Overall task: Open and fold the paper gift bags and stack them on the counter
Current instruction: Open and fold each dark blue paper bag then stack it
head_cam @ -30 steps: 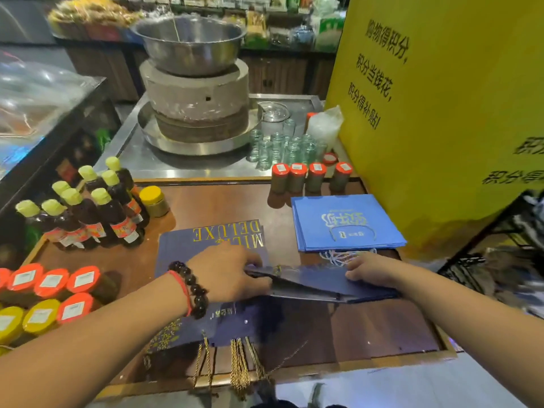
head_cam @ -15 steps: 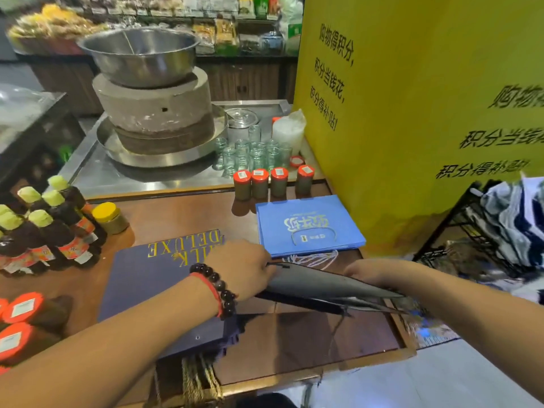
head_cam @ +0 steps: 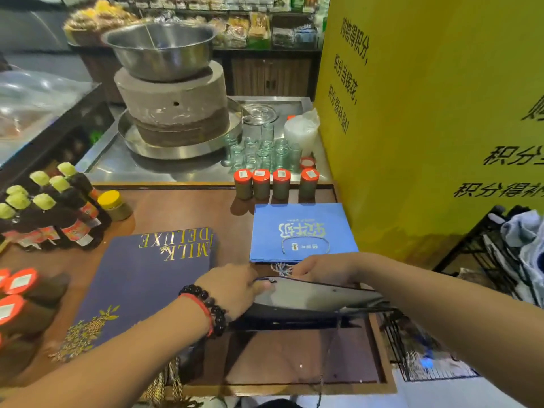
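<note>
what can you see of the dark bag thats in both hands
The dark navy bag looks like stiff paper, its mouth spread to show a pale grey lining. It lies nearly flat, held just above the wooden counter beside the MILK DELUXE stack. The left hand grips its left edge; the right hand holds its far rim. A thin cord handle dangles below.

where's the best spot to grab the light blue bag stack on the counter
Likely the near edge of the light blue bags, coming from the front. The stack lies flat, with jars behind and the yellow panel close on its right. Its cord handles trail out at the near edge, so fingers can slip under there.
</note>
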